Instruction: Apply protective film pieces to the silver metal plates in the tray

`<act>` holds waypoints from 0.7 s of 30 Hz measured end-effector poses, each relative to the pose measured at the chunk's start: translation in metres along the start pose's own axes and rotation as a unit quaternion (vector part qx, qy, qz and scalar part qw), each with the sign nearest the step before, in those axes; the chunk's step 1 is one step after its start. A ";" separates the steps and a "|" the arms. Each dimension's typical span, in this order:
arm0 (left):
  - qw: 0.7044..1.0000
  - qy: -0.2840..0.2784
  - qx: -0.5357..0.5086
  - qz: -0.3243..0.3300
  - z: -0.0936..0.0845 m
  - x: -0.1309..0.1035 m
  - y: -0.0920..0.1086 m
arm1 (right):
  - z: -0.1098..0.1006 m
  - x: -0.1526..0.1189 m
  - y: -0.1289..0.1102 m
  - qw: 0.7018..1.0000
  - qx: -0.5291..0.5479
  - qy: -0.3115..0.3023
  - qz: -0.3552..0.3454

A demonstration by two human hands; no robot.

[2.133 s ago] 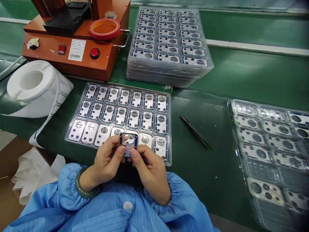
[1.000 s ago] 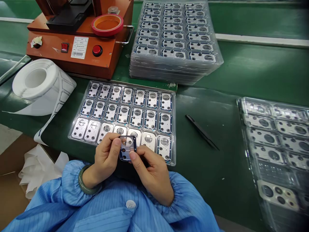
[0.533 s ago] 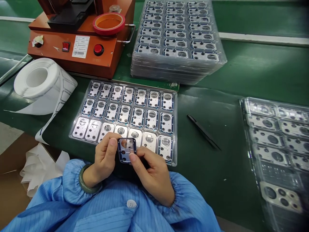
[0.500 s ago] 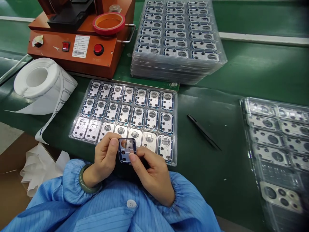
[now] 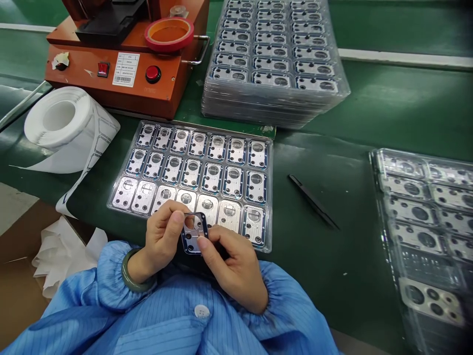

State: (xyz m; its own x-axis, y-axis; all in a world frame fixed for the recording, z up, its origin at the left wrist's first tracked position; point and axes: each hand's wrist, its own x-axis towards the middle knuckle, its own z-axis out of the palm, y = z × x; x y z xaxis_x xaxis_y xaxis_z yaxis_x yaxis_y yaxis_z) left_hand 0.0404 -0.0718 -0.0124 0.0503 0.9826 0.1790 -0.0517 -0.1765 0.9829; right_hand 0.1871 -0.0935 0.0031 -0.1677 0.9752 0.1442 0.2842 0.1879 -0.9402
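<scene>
Between my two hands is a small metal plate with a dark blue border, one large round hole and smaller round holes. My left hand pinches its upper left edge between thumb and fingers. With the thumb on its face near the lower right, my right hand grips the other side. Just beyond my hands lies a clear plastic tray of similar plates in rows. Plates in the two far rows have blue borders; most in the near row look plain silver. My hands hide part of that near row.
Black tweezers lie right of the tray. A tall stack of filled trays stands behind, beside an orange machine carrying a red tape roll. At left are a white label roll and crumpled backing paper. Another tray is at right.
The plate is tilted slightly differently between my fingers, its lower edge a little lower. Both hands keep their grip. The whole view has shifted slightly.
</scene>
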 end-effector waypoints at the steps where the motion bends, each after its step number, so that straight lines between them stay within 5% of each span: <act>1: 1.000 -0.002 0.010 0.006 0.001 0.001 0.001 | 0.000 0.000 0.000 1.000 -0.001 -0.003 -0.002; 7: 0.998 0.018 0.065 -0.003 0.003 0.004 0.008 | 0.000 0.001 0.000 1.000 -0.012 -0.014 -0.004; 21: 1.000 0.003 -0.016 -0.013 -0.003 -0.002 -0.002 | 0.001 0.001 0.001 1.000 -0.004 -0.010 -0.015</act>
State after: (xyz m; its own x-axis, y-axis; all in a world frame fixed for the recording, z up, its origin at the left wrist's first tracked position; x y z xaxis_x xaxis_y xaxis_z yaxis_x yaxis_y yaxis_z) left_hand 0.0377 -0.0733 -0.0149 0.0470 0.9871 0.1529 -0.0827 -0.1487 0.9854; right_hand 0.1863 -0.0926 0.0020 -0.1956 0.9666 0.1655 0.2858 0.2176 -0.9332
